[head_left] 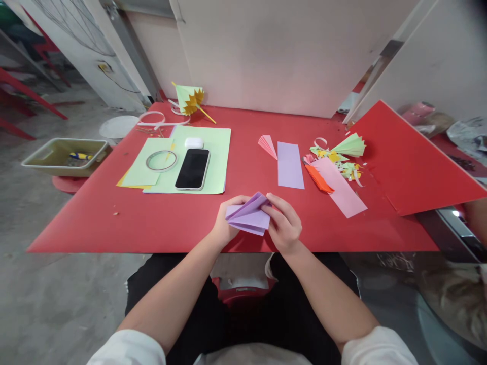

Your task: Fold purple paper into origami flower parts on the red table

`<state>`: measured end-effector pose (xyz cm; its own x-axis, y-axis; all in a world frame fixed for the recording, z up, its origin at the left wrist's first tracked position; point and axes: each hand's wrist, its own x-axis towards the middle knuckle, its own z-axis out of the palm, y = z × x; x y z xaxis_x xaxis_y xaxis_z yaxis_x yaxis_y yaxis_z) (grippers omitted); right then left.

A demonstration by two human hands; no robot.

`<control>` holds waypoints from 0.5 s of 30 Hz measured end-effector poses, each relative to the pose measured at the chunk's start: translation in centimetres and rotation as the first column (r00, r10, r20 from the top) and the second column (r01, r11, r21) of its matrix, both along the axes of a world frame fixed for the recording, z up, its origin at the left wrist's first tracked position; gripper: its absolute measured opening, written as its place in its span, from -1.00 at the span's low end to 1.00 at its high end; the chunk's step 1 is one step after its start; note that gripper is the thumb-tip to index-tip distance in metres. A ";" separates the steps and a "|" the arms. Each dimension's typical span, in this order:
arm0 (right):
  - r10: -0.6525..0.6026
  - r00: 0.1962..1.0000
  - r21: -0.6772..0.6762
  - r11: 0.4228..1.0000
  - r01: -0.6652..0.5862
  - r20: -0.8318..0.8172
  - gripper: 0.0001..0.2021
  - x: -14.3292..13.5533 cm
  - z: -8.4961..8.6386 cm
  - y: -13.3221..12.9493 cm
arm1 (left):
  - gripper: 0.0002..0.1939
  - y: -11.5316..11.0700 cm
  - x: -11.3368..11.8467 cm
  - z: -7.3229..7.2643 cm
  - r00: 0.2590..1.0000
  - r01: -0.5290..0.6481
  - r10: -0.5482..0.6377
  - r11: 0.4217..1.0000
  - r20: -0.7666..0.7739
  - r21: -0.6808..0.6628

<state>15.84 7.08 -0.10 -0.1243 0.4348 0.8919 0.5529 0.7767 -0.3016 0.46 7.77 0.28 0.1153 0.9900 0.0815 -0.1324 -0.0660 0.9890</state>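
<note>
A folded purple paper (249, 215) is held between both hands above the front edge of the red table (182, 218). My left hand (227, 220) grips its left end, with the fingers partly hidden behind the paper. At the right side, the fingers of my right hand (284, 223) pinch its upper corner. Beyond the hands lie a flat purple strip (290, 165) and a small pleated pink fan (268, 145). To the right are an orange cutter (318, 177) and a pink strip (344, 190).
Green sheets (218, 157) carry a black phone (193, 169), a white case (194, 143) and a tape roll (161, 160). Paper scraps (348, 170) lie right, beside a raised red board (422, 157). A paper umbrella (190, 100) stands at the back left.
</note>
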 end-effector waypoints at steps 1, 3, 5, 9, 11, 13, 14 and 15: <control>-0.003 1.000 0.013 1.000 0.003 0.000 -0.51 0.0 0.0 0.0 | -0.74 0.0 0.0 0.0 1.000 0.000 0.000 1.000 -0.001 0.001; -0.006 1.000 0.038 0.999 0.007 -0.009 -0.51 -0.1 0.0 0.0 | -0.74 0.0 -0.1 0.0 1.000 0.008 -0.008 1.000 -0.008 0.015; -0.012 1.000 0.055 0.998 0.013 -0.009 -0.53 -0.2 0.0 0.0 | -0.72 -0.1 -0.2 0.2 0.999 0.022 -0.020 0.998 -0.035 0.051; -0.024 0.999 0.022 0.999 0.025 -0.021 -0.58 -0.3 0.1 -0.2 | -0.71 -0.1 -0.6 0.5 0.990 0.041 -0.021 0.988 -0.139 0.146; 0.002 0.999 -0.010 1.000 -0.003 -0.049 -0.59 -0.3 0.2 -0.2 | -0.73 0.0 -0.6 0.6 0.983 0.046 -0.013 0.983 -0.183 0.179; 0.010 0.998 -0.011 1.000 -0.010 -0.059 -0.59 -0.3 0.2 -0.1 | -0.73 0.1 -0.6 0.6 0.973 0.025 0.017 0.984 -0.229 0.179; 0.000 0.998 -0.004 1.000 0.000 -0.056 -0.58 -0.2 0.2 -0.1 | -0.73 0.1 -0.5 0.6 0.967 0.003 0.039 0.986 -0.250 0.165; -0.013 0.998 0.002 1.000 0.013 -0.055 -0.56 -0.2 0.1 0.0 | -0.73 0.2 -0.5 0.6 0.961 -0.020 0.059 0.989 -0.269 0.146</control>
<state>15.60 7.12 -0.01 -0.0695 0.4338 0.8983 0.5459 0.7702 -0.3297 -0.02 7.96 0.84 0.1136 0.9750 0.1908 0.1453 -0.2063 0.9676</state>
